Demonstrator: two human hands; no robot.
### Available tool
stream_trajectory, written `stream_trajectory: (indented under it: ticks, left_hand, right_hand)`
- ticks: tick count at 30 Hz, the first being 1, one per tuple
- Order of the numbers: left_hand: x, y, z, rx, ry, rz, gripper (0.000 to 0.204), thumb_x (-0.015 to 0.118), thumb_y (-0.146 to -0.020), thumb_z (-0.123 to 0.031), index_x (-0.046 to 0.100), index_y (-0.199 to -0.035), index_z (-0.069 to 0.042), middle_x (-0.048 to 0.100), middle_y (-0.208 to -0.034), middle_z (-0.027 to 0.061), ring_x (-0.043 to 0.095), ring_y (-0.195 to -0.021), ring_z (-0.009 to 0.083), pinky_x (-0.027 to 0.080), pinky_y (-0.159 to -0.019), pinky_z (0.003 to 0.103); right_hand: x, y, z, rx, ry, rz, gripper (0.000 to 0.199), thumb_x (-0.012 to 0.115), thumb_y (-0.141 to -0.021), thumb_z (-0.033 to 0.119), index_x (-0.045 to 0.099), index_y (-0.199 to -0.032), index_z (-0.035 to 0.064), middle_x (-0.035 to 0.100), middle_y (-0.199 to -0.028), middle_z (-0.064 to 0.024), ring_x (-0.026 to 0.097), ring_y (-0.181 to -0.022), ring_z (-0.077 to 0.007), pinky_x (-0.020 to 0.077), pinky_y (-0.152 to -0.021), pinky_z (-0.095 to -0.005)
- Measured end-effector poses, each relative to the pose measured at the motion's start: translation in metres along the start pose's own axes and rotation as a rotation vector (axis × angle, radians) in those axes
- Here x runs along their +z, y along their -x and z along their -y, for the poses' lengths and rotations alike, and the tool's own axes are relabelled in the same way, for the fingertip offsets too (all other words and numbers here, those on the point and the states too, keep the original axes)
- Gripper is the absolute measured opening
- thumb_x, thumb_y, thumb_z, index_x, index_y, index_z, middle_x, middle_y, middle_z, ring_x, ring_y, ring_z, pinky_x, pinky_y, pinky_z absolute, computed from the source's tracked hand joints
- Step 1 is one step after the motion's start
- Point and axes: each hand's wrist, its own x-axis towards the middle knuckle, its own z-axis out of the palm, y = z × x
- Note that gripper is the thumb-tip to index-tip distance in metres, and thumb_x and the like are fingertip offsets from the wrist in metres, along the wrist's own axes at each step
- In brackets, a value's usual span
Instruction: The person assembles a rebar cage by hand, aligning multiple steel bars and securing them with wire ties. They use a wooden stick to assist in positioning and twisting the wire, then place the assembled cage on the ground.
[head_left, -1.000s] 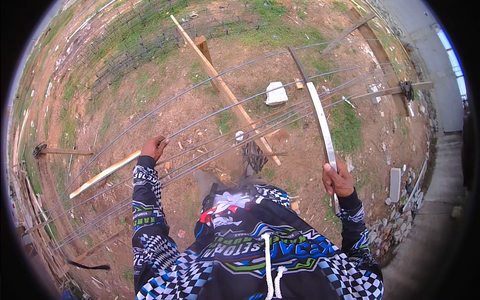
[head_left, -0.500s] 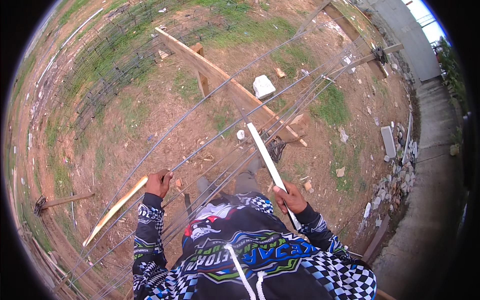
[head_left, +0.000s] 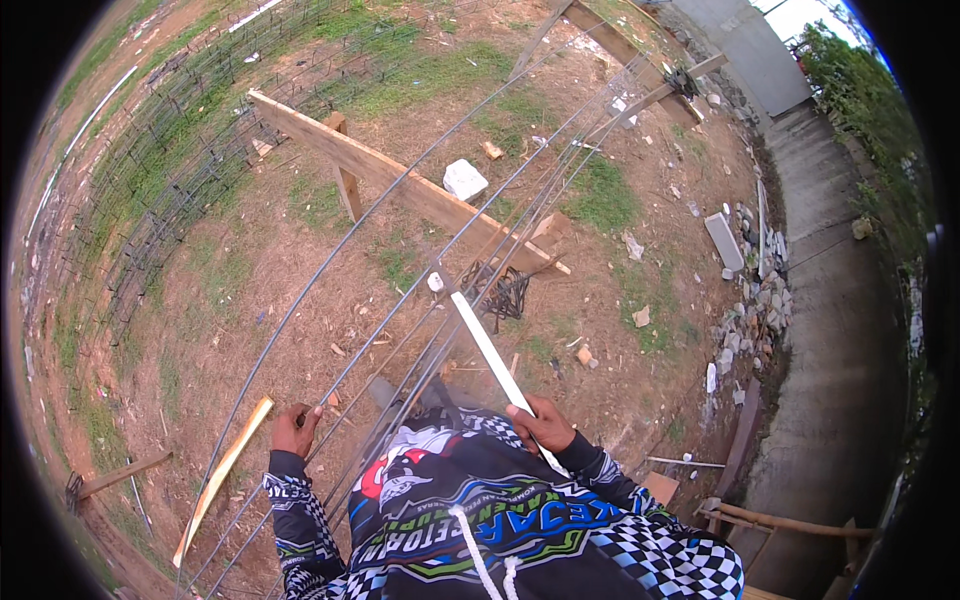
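Note:
My right hand (head_left: 543, 424) is closed around a long, narrow white strip (head_left: 485, 348), which slants up and left from my grip across several thin steel rods. What the strip is made of, I cannot make out. On the left, my left hand (head_left: 295, 430) has its fingers curled at a grey steel rod (head_left: 372, 337), thumb and fingertips against it. Beside that hand lies a pale length of split wood (head_left: 222, 483). The rods run diagonally over a wooden board (head_left: 400, 180) raised on posts.
A bundle of dark wire (head_left: 503, 293) hangs by the board's near end. A white block (head_left: 464, 180) sits on the ground behind it. Rebar cages (head_left: 150, 235) lie in the grass at the left. Rubble (head_left: 745, 310) lines a concrete path (head_left: 830, 330) at the right.
The view has shifted, moving the scene left in the picture. My right hand has brought the white strip lower and nearer, its far end now away from the board. My left hand stays at the rod.

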Motion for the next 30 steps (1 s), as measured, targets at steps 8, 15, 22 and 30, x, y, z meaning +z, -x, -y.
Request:
stream_trajectory:
  ticks: [8, 15, 22, 30]
  left_hand:
    - [-0.066, 0.092, 0.101, -0.288, -0.127, -0.087, 0.036, 0.078, -0.074, -0.035, 0.067, -0.076, -0.001, 0.065, -0.066, 0.0111, 0.061, -0.060, 0.0214, 0.049, -0.061, 0.033]
    - [-0.094, 0.171, 0.155, -0.374, -0.468, -0.496, 0.050, 0.080, -0.068, -0.040, 0.067, -0.106, -0.010, 0.063, -0.116, 0.0138, 0.058, -0.110, 0.0320, 0.046, -0.093, 0.042]
    - [-0.082, 0.211, 0.173, -0.579, -0.387, -0.723, 0.047, 0.075, -0.073, -0.044, 0.068, -0.107, -0.013, 0.062, -0.119, 0.0107, 0.053, -0.117, 0.0312, 0.038, -0.101, 0.046]
    - [-0.149, 0.237, 0.187, -0.686, -0.479, -0.341, 0.048, 0.071, -0.071, -0.058, 0.071, -0.092, -0.014, 0.067, -0.097, 0.0091, 0.062, -0.098, 0.0279, 0.038, -0.097, 0.046]
  right_hand:
    - [0.011, -0.007, -0.007, -0.029, -0.014, 0.003, 0.028, 0.054, -0.097, 0.025, 0.050, -0.110, 0.0001, 0.047, -0.056, -0.0007, 0.045, -0.037, -0.0093, 0.0358, -0.036, -0.0248]
    - [0.014, -0.013, -0.003, 0.012, 0.011, 0.136, 0.026, 0.055, -0.095, 0.027, 0.047, -0.089, 0.0034, 0.043, -0.056, -0.0014, 0.042, -0.035, -0.0109, 0.0351, -0.031, -0.0250]
    - [0.048, -0.033, 0.013, 0.060, 0.158, 0.433, 0.025, 0.055, -0.095, 0.027, 0.046, -0.091, 0.0043, 0.042, -0.056, -0.0010, 0.040, -0.034, -0.0106, 0.0342, -0.031, -0.0243]
    - [0.105, -0.020, -0.004, -0.023, 0.304, 0.612, 0.023, 0.055, -0.094, 0.024, 0.046, -0.093, 0.0028, 0.042, -0.054, -0.0015, 0.040, -0.033, -0.0113, 0.0335, -0.031, -0.0250]
